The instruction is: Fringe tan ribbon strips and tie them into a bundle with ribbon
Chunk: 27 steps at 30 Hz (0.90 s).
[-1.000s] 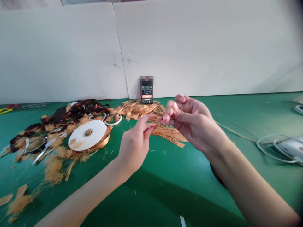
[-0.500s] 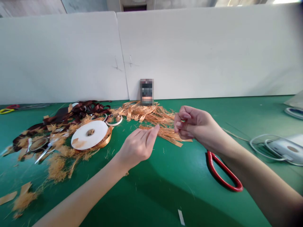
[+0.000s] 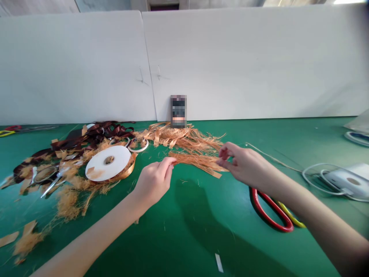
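Frayed orange ribbon strips (image 3: pixel 194 160) lie side by side in a narrow bundle on the green tabletop. At the left end of this bundle, my left hand (image 3: pixel 155 177) is closed in a pinch on a strip of ribbon. My right hand (image 3: pixel 243 163) pinches at the opposite end with thumb and fingers curled, partly covering the strip tips. Just behind lies a larger, looser heap of orange ribbon (image 3: pixel 180 136). Red-handled scissors (image 3: pixel 269 209) rest beneath my right forearm, their blades hidden; one yellow handle part shows.
To the left are a white ribbon spool (image 3: pixel 99 163), dark brown ribbon (image 3: pixel 86 140), orange fluff (image 3: pixel 69 202) and small scissors (image 3: pixel 53 184). A pixelated upright device (image 3: pixel 178 111) leans on the white partition (image 3: pixel 245 65). A white device with a cable (image 3: pixel 350 181) sits at right.
My hands have moved down and farther apart, to the two ends of the ribbon bundle. The yellow part of the scissors handle has come into view beside my right forearm.
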Each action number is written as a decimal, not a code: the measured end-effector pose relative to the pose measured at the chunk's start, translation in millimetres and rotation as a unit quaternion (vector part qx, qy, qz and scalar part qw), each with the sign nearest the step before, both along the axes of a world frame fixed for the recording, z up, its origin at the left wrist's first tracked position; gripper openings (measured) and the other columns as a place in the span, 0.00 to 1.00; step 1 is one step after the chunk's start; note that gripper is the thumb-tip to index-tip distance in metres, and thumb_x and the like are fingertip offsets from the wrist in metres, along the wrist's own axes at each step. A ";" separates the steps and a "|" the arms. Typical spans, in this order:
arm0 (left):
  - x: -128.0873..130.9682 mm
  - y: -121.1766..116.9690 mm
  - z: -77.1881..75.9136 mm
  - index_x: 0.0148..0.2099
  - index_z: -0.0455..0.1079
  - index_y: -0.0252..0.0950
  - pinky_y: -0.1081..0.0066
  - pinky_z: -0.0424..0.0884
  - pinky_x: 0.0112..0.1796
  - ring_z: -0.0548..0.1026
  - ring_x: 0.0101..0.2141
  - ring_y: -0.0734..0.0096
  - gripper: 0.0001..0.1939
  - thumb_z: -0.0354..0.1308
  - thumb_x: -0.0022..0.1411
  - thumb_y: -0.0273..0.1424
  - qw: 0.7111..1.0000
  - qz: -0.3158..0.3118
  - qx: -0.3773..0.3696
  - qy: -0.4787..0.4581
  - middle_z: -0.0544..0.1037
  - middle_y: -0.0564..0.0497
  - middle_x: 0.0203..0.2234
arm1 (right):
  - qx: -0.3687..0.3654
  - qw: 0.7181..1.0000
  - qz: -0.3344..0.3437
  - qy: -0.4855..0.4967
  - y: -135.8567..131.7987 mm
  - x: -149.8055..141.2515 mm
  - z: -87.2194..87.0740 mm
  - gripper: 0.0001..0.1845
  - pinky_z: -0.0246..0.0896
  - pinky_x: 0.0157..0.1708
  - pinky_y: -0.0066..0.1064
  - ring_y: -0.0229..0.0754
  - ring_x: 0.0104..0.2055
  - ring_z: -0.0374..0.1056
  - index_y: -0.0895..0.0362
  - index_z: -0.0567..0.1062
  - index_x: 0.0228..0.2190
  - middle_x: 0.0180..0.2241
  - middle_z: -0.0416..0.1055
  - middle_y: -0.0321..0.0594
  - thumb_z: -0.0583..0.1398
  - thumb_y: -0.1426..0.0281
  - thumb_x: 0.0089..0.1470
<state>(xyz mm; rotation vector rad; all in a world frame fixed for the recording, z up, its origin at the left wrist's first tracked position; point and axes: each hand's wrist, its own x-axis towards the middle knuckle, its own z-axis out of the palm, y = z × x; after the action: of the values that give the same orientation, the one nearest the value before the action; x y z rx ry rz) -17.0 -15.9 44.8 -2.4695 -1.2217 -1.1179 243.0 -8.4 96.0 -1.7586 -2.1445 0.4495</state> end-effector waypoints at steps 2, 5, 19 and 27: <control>8.0 -5.0 2.0 0.41 0.69 0.34 0.76 0.73 0.29 0.79 0.26 0.73 0.06 0.51 0.64 0.25 0.996 -0.007 -0.059 -0.064 0.82 0.50 0.27 | 0.044 0.999 0.017 -0.013 -4.0 -10.3 -4.5 0.11 0.63 0.35 0.36 0.48 0.37 0.71 0.53 0.69 0.35 0.36 0.75 0.42 0.58 0.60 0.52; 20.0 -9.5 8.7 0.39 0.69 0.35 0.77 0.71 0.28 0.79 0.27 0.73 0.05 0.52 0.64 0.27 0.989 -0.006 -0.088 -0.114 0.82 0.51 0.28 | 0.089 0.993 0.063 0.042 -11.9 -30.8 -5.4 0.11 0.60 0.46 0.39 0.50 0.48 0.68 0.54 0.72 0.35 0.42 0.74 0.43 0.59 0.60 0.54; 40.9 -11.1 18.4 0.35 0.70 0.34 0.76 0.67 0.25 0.77 0.23 0.73 0.06 0.53 0.64 0.27 0.988 -0.017 -0.084 -0.125 0.81 0.51 0.25 | 0.108 0.982 0.061 0.144 -22.9 -65.5 3.0 0.08 0.66 0.36 0.39 0.48 0.35 0.72 0.58 0.79 0.30 0.32 0.78 0.44 0.59 0.74 0.50; 44.6 -14.7 30.7 0.30 0.70 0.35 0.74 0.69 0.29 0.74 0.25 0.73 0.09 0.55 0.62 0.31 0.910 -0.038 -0.275 -0.309 0.77 0.53 0.22 | 0.095 0.960 0.041 0.260 -25.4 -64.3 -2.9 0.09 0.65 0.34 0.33 0.43 0.32 0.72 0.57 0.79 0.27 0.29 0.78 0.39 0.58 0.74 0.51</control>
<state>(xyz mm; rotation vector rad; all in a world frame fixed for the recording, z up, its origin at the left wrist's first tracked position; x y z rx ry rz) 27.6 -30.6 75.4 -2.6364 -1.8351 -1.9026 178.8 -33.8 93.2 -1.2734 -1.8162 0.6244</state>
